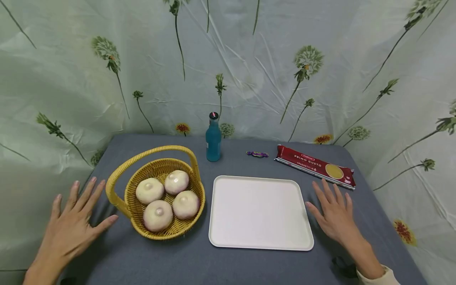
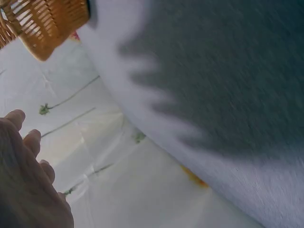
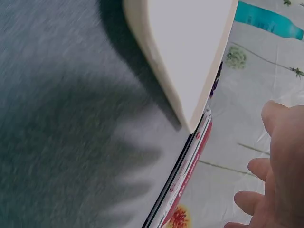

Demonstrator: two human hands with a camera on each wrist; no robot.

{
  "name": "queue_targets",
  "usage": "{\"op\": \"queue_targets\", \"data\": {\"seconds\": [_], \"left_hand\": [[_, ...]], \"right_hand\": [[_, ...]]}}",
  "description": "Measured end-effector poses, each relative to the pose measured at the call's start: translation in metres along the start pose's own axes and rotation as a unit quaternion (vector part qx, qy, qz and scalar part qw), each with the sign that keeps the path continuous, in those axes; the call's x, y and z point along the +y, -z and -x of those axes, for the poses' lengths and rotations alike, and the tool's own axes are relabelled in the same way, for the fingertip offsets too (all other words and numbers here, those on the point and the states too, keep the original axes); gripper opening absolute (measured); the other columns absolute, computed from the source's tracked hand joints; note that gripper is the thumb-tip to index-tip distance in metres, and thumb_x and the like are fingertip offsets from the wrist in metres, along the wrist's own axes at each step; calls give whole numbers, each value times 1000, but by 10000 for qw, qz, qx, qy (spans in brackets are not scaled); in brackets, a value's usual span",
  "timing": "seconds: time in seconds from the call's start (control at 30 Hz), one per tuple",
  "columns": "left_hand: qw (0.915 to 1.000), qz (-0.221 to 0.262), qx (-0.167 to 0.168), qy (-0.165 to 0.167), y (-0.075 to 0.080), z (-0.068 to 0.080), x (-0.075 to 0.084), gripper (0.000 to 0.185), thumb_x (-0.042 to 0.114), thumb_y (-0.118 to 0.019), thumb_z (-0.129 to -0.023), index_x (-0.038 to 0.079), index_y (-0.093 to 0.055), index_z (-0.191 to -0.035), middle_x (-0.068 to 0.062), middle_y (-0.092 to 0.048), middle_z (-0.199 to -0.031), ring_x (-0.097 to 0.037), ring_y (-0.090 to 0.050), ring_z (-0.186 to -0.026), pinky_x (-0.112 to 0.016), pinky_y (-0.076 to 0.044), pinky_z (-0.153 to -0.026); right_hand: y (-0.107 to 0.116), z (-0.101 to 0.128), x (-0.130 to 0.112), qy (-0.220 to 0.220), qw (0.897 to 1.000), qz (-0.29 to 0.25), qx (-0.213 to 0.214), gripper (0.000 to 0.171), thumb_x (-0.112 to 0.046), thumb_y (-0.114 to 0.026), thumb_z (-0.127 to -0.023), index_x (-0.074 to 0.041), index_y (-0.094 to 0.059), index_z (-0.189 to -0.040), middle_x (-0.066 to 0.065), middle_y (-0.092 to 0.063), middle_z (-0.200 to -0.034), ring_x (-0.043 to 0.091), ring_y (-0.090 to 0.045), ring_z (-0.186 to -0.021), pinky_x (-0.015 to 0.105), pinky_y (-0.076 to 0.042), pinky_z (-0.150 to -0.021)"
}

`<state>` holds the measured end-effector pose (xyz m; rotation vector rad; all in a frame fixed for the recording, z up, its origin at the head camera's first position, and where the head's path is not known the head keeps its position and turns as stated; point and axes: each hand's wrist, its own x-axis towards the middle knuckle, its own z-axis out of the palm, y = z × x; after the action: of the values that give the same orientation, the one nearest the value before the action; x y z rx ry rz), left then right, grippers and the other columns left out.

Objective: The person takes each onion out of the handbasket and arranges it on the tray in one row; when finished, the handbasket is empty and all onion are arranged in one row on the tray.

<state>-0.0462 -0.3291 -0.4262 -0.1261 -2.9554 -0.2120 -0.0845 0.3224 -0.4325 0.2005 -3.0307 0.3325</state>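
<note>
While my left hand [image 1: 73, 223] hovers by the basket [image 1: 117, 200] at the worktop's [image 1: 185, 261] left edge, fingers wide, my right hand [image 1: 335, 215] beside the tray [image 1: 258, 211], fingers spread, holding nothing.

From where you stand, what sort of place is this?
Probably a staged tabletop set, not a real kitchen: a grey-clothed table backed by a flower-printed sheet, laid with a yellow wicker basket of buns, a white tray, and a spaghetti packet.
</note>
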Motion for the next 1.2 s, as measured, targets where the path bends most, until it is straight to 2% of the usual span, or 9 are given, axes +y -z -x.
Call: {"op": "queue_targets", "data": {"seconds": [0.3, 0.5, 0.67, 0.77, 0.83, 0.87, 0.93, 1.07, 1.2], "left_hand": [[9953, 934, -24, -270, -14, -6, 17, 113, 59, -71, -83, 25, 2, -163, 2, 6, -169, -27, 20, -153, -62, 15, -117], [9761, 2121, -137, -448, -23, -10, 26, 110, 42, -77, -83, 27, -3, -163, -10, -2, -169, -39, 14, -153, -69, 12, -114], [9438, 3244, -170, -617, -31, -11, 31, 115, 29, -84, -78, 27, -6, -163, -3, 0, -170, -20, 11, -154, -76, 2, -110], [9096, 4070, -293, -788, -34, -13, 33, 113, 19, -84, -79, 22, -9, -163, 3, 2, -170, -6, 6, -152, -71, -1, -113], [8888, 4471, -400, -927, -34, -14, 33, 109, 15, -82, -81, 18, -11, -163, 3, 3, -170, -1, 2, -151, -50, -7, -121], [8785, 4654, -474, -972, -34, -15, 33, 105, 13, -80, -82, 16, -13, -163, 3, 4, -170, -1, 1, -151, -48, -6, -121], [8682, 4821, -623, -995, -35, -17, 32, 101, 12, -77, -84, 15, -14, -163, 2, 6, -170, -1, -1, -150, -29, -9, -119], [8695, 4796, -758, -911, -39, -19, 29, 101, 5, -76, -82, 17, -17, -162, 2, 8, -170, -1, -2, -150, -27, -11, -117], [8732, 4739, -708, -885, -44, -22, 31, 110, -2, -81, -75, 17, -17, -162, 0, 6, -170, 1, -1, -151, -13, -13, -108]], "right_hand": [[-4, -6, -14, 8, 9998, -56, -188, 76, -48, -55, -100, -13, -25, -160, 22, -16, -165, 52, -12, -146, 73, -2, -110], [-4, -8, -21, 129, 9997, -137, -167, 76, -48, -56, -99, -15, -25, -160, 23, -17, -165, 52, -12, -147, 73, -1, -110], [-6, -14, -30, 243, 9993, -232, -193, 76, -48, -56, -99, -16, -25, -160, 22, -17, -165, 52, -12, -147, 73, -1, -111], [-7, -17, -36, 274, 9990, -243, -239, 75, -49, -56, -100, -16, -26, -160, 21, -17, -165, 51, -11, -147, 72, -2, -112], [-9, -19, -40, 295, 9990, -236, -250, 75, -49, -56, -99, -16, -27, -160, 21, -17, -166, 51, -12, -148, 71, -2, -113], [-10, -19, -42, 310, 9989, -232, -249, 74, -49, -56, -99, -16, -27, -160, 20, -17, -166, 50, -12, -148, 71, -2, -113], [-12, -21, -47, 353, 9988, -229, -236, 74, -49, -56, -99, -16, -28, -160, 19, -17, -166, 50, -12, -148, 70, -2, -113], [-14, -23, -54, 480, 9983, -225, -224, 73, -49, -56, -99, -17, -29, -159, 18, -18, -166, 49, -13, -149, 70, -4, -114], [-17, -25, -61, 590, 9976, -254, -260, 73, -49, -56, -99, -19, -28, -160, 19, -18, -166, 49, -12, -149, 69, -4, -114]]}}
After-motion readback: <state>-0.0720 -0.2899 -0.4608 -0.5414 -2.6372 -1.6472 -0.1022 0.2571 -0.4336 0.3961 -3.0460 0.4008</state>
